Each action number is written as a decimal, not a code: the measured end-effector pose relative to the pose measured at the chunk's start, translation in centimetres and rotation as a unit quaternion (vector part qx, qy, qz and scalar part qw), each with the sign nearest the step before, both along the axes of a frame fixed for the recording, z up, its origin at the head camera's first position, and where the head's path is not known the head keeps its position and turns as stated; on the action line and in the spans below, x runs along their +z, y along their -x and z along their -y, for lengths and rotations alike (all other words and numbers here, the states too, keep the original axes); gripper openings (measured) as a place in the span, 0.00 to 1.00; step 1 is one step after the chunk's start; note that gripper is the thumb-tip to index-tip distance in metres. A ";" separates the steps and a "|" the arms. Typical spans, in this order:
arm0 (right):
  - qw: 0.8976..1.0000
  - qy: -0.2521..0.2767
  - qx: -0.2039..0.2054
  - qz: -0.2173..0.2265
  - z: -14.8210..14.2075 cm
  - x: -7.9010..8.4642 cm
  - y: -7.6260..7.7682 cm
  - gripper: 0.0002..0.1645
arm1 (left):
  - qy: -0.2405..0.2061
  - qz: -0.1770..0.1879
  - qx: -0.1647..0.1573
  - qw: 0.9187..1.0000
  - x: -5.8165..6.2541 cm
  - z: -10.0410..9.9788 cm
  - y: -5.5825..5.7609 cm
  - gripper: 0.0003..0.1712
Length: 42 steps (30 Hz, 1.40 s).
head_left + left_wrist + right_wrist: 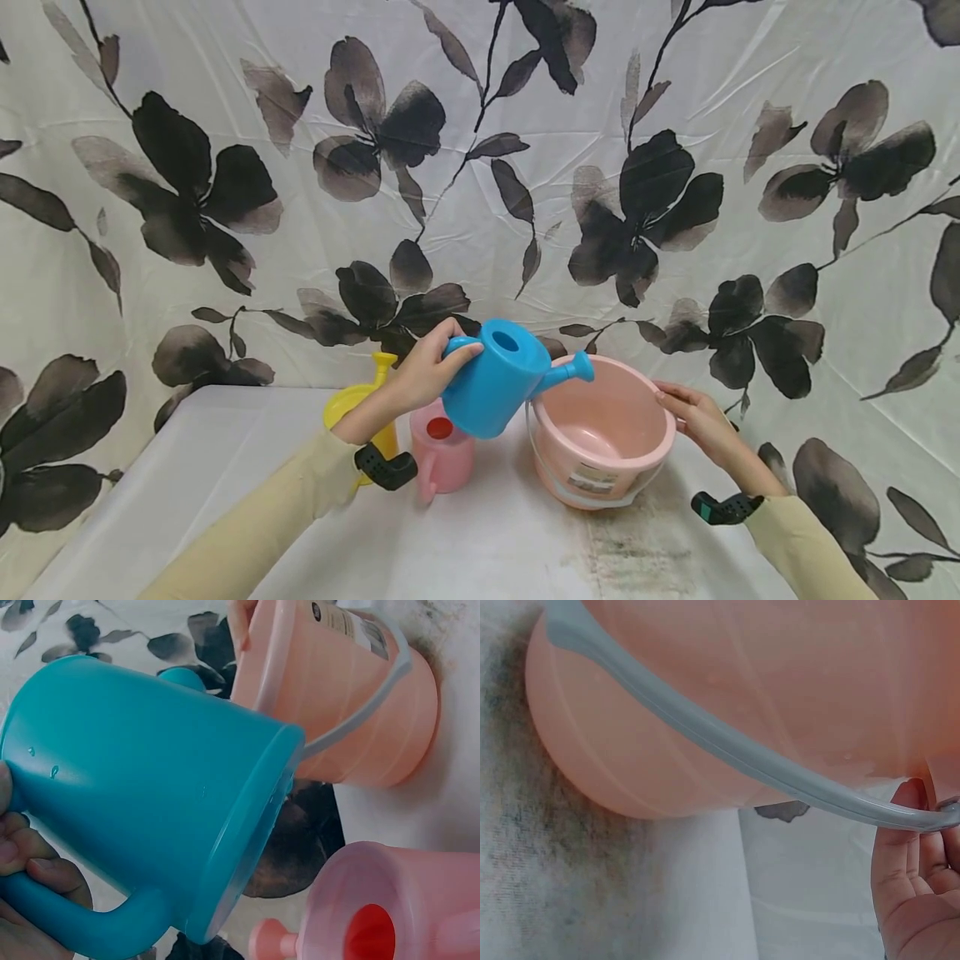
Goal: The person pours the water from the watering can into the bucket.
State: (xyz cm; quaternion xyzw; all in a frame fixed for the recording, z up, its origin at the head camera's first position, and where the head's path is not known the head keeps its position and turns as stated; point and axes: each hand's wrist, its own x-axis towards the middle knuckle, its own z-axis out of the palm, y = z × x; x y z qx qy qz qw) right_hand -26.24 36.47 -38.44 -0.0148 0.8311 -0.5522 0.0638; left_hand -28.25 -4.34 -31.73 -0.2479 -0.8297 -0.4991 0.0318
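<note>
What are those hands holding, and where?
The left hand grips the blue watering can by its handle; the right hand holds the pink bucket by its rim.

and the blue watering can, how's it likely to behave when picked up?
The blue watering can is probably stiff: it looks like smooth moulded plastic and shows no sag with the left hand gripping its handle. Droplets on its side may make it slightly slippery. Weight is hard to call: any contents are hidden.

Bucket [557,458]: on table [480,546]
Raised watering can [487,387]: left of bucket
Middle can [454,463]: farther left
End can [343,404]: farthest left
</note>
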 end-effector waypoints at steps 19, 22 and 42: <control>1.000 0.009 -0.005 -0.002 0.0 0.0 0.1 0.39 | 0.013 0.006 -0.002 1.000 0.8 -0.5 -0.1 0.15; 1.000 0.007 0.002 -0.006 -0.1 0.0 0.2 0.38 | 0.015 0.008 -0.003 1.000 0.9 -0.5 -0.1 0.15; 1.000 -0.012 0.014 -0.010 0.7 0.6 0.0 0.36 | 0.012 0.008 -0.009 1.000 1.2 -0.4 -0.2 0.15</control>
